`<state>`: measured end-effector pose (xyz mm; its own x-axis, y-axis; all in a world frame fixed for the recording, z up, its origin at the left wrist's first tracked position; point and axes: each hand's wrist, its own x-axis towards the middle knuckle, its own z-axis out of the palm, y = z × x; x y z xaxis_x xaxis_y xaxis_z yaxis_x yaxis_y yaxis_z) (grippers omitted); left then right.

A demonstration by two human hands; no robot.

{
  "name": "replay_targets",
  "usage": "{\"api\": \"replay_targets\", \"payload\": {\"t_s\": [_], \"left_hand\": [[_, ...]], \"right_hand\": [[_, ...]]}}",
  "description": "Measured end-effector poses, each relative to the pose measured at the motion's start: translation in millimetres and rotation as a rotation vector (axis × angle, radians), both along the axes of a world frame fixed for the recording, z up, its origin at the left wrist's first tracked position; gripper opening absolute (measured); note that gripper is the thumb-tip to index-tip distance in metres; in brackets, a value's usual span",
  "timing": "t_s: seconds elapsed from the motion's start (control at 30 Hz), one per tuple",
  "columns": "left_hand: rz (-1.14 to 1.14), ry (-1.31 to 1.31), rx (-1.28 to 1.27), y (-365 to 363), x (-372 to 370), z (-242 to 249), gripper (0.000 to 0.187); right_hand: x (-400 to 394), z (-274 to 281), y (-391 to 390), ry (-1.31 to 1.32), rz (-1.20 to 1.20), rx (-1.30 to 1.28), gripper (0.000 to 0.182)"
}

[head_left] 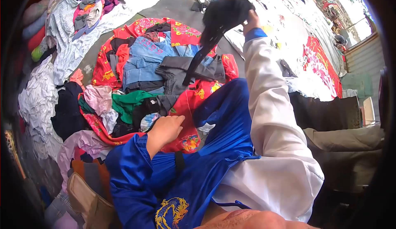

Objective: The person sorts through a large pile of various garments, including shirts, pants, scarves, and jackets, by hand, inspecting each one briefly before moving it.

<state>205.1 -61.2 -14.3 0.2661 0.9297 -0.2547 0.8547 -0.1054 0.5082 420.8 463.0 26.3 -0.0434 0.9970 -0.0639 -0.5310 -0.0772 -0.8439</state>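
Note:
My right hand [251,22], at the end of a white sleeve, is raised and closed on a black garment [225,16]. A long narrow strip of the garment hangs down over the heap. Low beside my lap, my left hand [166,131] has its fingers loosely curled together, with nothing visible in them. Close to it lie a patterned light-coloured cloth [149,121] and a green garment [131,104]. Blue denim [146,57] and dark grey trousers [175,70] are piled on a red floral cloth [187,110] in front of me.
White clothes [39,101] and a black garment [68,111] are heaped on the left. A pale sheet [68,43] bears mixed garments at the upper left. More clothes spread across the sunlit ground [272,6]. A corrugated metal wall [365,57] stands at right.

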Motion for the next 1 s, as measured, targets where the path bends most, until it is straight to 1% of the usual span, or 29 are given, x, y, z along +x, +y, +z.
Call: {"api": "replay_targets", "payload": {"t_s": [0.03, 0.07, 0.1, 0.13, 0.17, 0.23, 0.27, 0.3, 0.33, 0.4, 0.47, 0.5, 0.53, 0.6, 0.67, 0.73, 0.77, 0.8, 0.87, 0.9, 0.97, 1.0], "left_hand": [[0.039, -0.046, 0.045, -3.4, -3.5, -2.9, 0.042], [0.067, -0.028, 0.035, -4.0, -6.9, -0.3, 0.045], [0.104, -0.024, 0.058, -5.7, -10.8, 0.6, 0.045], [0.152, -0.033, 0.017, -5.8, -16.8, 7.2, 0.046], [0.208, -0.027, 0.107, -9.7, -24.1, 7.6, 0.045], [0.352, 0.022, 0.035, -12.4, -43.3, 26.0, 0.046], [0.427, 0.016, 0.045, -12.9, -55.0, 27.5, 0.046], [0.505, 0.047, 0.098, -15.3, -67.2, 26.2, 0.047], [0.567, 0.07, 0.141, -17.1, -79.6, 26.5, 0.047], [0.7, 0.128, 0.17, -21.6, -104.0, 18.7, 0.048], [0.768, 0.195, 0.08, -25.8, -122.6, 20.7, 0.048], [0.804, 0.223, 0.034, -27.5, -127.8, 23.9, 0.049], [0.815, 0.218, 0.04, -29.9, -132.8, 21.6, 0.049], [0.837, 0.202, 0.052, -36.1, -140.7, 16.3, 0.049], [0.84, 0.206, 0.002, -41.7, -145.5, 14.0, 0.05], [0.841, 0.205, -0.038, -46.5, -148.3, 14.0, 0.05], [0.839, 0.195, -0.005, -49.5, -150.4, 8.5, 0.05], [0.836, 0.193, -0.008, -48.5, -151.3, 8.4, 0.049], [0.835, 0.198, -0.011, -47.7, -151.9, 12.3, 0.049], [0.824, 0.199, -0.001, -46.4, -152.4, 12.9, 0.049], [0.82, 0.177, 0.135, -46.2, -151.2, 8.9, 0.041], [0.817, 0.167, 0.204, -45.8, -150.1, 6.3, 0.038]], "right_hand": [[16.5, 45.2, -6.5, 0.111, -0.274, 0.082, 0.057], [31.5, 66.8, -5.0, -0.002, -0.319, 0.147, 0.053], [41.1, 63.1, 9.9, -0.151, -0.321, 0.196, 0.048], [37.7, 53.2, 11.8, -0.255, -0.277, 0.218, 0.041], [25.4, 41.8, 6.5, -0.309, -0.171, 0.194, 0.038], [-11.7, -9.4, -16.0, -0.439, 0.038, 0.121, 0.033], [-37.1, -40.4, -30.1, -0.514, 0.13, 0.093, 0.031], [-66.6, -75.0, -56.5, -0.615, 0.21, 0.027, 0.028], [-92.3, -108.8, -86.4, -0.702, 0.351, -0.007, 0.024], [-134.3, -201.9, -129.9, -0.899, 0.667, -0.081, 0.019], [-164.2, -265.1, -202.8, -1.116, 0.836, -0.045, 0.018], [-173.6, -312.6, -231.0, -1.256, 0.864, 0.104, 0.023], [-180.8, -333.4, -260.8, -1.4, 0.938, 0.205, 0.029], [-184.8, -360.7, -311.9, -1.575, 0.817, 0.498, 0.038], [-189.9, -358.4, -342.3, -1.661, 0.795, 0.409, 0.036], [-187.1, -364.1, -347.1, -1.718, 0.832, 0.333, 0.036], [-186.7, -366.3, -341.7, -1.739, 0.893, 0.323, 0.039], [-188.1, -367.0, -332.2, -1.816, 0.977, 0.326, 0.04], [-200.1, -339.8, -320.1, -1.959, 1.148, 0.332, 0.042], [-203.6, -334.8, -312.0, -1.875, 1.004, 0.4, 0.038], [-222.6, -276.7, -296.3, -1.767, 0.972, 0.546, 0.038], [-229.8, -258.5, -286.2, -1.685, 0.887, 0.671, 0.036]]}}
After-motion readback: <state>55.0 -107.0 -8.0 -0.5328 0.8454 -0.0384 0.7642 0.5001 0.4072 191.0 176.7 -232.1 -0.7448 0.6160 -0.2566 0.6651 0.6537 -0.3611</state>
